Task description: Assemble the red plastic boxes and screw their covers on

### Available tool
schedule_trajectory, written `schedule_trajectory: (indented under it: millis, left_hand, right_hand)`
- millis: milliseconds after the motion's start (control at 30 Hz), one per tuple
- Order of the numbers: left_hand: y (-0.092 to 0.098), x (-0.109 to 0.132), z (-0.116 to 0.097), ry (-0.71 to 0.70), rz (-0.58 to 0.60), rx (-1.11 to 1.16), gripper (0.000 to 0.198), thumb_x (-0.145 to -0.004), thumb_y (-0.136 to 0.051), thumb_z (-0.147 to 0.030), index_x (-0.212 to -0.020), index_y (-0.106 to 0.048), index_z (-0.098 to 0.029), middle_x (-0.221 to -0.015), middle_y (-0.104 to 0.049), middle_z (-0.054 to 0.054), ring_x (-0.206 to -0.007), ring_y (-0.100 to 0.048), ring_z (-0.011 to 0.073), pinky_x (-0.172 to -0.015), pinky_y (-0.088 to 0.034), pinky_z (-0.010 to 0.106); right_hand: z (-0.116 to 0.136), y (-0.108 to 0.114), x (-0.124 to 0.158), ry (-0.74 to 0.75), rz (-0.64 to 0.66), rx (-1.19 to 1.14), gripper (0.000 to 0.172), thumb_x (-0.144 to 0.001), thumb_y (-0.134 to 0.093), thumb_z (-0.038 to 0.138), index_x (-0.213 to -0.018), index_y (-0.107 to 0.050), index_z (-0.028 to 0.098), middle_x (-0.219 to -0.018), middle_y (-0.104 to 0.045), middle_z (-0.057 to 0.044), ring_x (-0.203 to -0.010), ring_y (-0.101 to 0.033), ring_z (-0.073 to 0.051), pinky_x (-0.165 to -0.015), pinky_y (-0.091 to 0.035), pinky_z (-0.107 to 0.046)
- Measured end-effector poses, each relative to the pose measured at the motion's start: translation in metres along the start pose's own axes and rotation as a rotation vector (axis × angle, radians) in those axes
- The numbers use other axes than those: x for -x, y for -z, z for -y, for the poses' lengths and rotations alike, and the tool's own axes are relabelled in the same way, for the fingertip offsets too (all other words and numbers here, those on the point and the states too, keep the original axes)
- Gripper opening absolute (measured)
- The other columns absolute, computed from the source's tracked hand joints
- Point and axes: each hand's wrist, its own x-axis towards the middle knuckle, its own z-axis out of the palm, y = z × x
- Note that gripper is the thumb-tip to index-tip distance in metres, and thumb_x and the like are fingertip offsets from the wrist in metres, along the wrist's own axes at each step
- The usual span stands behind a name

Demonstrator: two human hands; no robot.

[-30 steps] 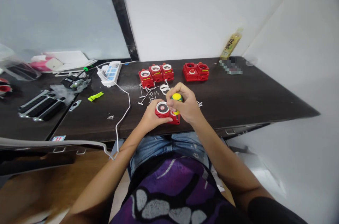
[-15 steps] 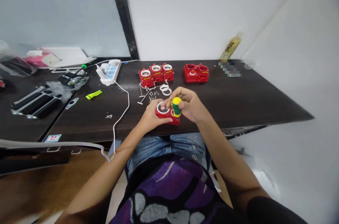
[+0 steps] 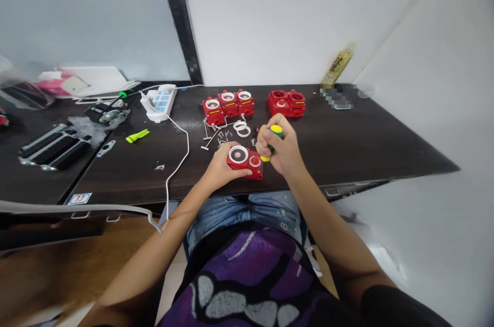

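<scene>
My left hand (image 3: 219, 168) is closed around the left end of a red box (image 3: 247, 171) near the table's front edge. On the box's top are a white ring (image 3: 230, 155) around a dark disc and a round red button (image 3: 254, 161). A screwdriver (image 3: 276, 134) with a yellow and green handle is wrapped in the fingers of my right hand (image 3: 283, 148). It tilts down toward the right end of the box; whether its tip touches a screw is too small to tell.
Behind the hands lie loose white rings (image 3: 242, 130) and several small screws (image 3: 224, 136). Three white-ringed red boxes (image 3: 228, 105) and two ringless ones (image 3: 286, 104) stand farther back. A white cable (image 3: 188, 147) runs from a power strip (image 3: 162, 103) at left. A bottle (image 3: 337, 67) leans at the wall.
My right hand has moved right and its fingers have wrapped around the screwdriver, which is now tilted instead of upright over the box. The red button is uncovered. My left hand has stayed in place.
</scene>
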Motion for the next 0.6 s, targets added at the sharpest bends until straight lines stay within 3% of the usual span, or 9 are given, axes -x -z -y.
schedule_trajectory:
  millis: [100,200,333,400,500,600]
  left_hand:
    - [0.0,0.0,0.0,0.005,-0.001,0.002,0.078,-0.063,-0.097,-0.047,-0.125,-0.058,-0.022,-0.121,-0.067,0.009,-0.111,-0.067,0.0294,-0.101,-0.053,0.046]
    - [0.0,0.0,-0.001,0.006,0.0,0.005,0.078,-0.063,-0.097,-0.046,-0.125,-0.057,-0.022,-0.121,-0.067,0.009,-0.111,-0.067,0.0295,-0.1,-0.054,0.046]
    - [-0.001,0.001,0.002,0.003,-0.004,0.017,0.077,-0.064,-0.097,-0.048,-0.125,-0.058,-0.021,-0.12,-0.067,0.009,-0.111,-0.067,0.03,-0.1,-0.054,0.046]
    - [-0.001,0.001,0.004,-0.006,-0.004,0.021,0.079,-0.063,-0.097,-0.049,-0.126,-0.058,-0.02,-0.121,-0.067,0.01,-0.111,-0.067,0.0308,-0.1,-0.054,0.047]
    - [-0.001,0.0,0.005,-0.004,-0.001,0.01,0.077,-0.064,-0.097,-0.05,-0.124,-0.059,-0.02,-0.119,-0.067,0.01,-0.109,-0.067,0.0305,-0.098,-0.054,0.047]
    - [0.0,0.0,0.002,-0.004,0.002,0.003,0.075,-0.064,-0.097,-0.049,-0.122,-0.06,-0.021,-0.117,-0.067,0.009,-0.108,-0.067,0.0296,-0.098,-0.054,0.046]
  right_hand:
    - [0.006,0.007,-0.002,0.037,0.042,0.001,0.04,-0.075,-0.092,0.037,-0.086,-0.057,0.023,-0.08,-0.063,0.005,-0.062,-0.057,-0.008,-0.059,-0.046,-0.024]
    - [0.013,0.014,-0.003,0.013,0.159,0.022,0.035,-0.073,-0.094,0.039,-0.09,-0.07,0.022,-0.094,-0.064,0.001,-0.08,-0.062,-0.011,-0.073,-0.051,-0.027]
    - [0.021,0.017,-0.001,-0.07,0.388,0.124,0.033,-0.072,-0.095,0.041,-0.093,-0.078,0.021,-0.094,-0.065,0.0,-0.085,-0.062,-0.013,-0.076,-0.05,-0.027]
    - [0.02,0.014,0.002,-0.104,0.444,0.165,0.036,-0.074,-0.094,0.042,-0.098,-0.079,0.021,-0.094,-0.067,-0.001,-0.086,-0.062,-0.014,-0.075,-0.051,-0.027]
    - [0.014,0.005,0.004,-0.155,0.404,0.099,0.042,-0.084,-0.084,0.05,-0.112,-0.073,0.021,-0.093,-0.071,-0.002,-0.079,-0.064,-0.014,-0.07,-0.052,-0.027]
    - [0.006,-0.002,0.003,-0.149,0.275,0.007,0.038,-0.094,-0.07,0.056,-0.105,-0.067,0.02,-0.084,-0.068,-0.002,-0.067,-0.059,-0.011,-0.061,-0.049,-0.025]
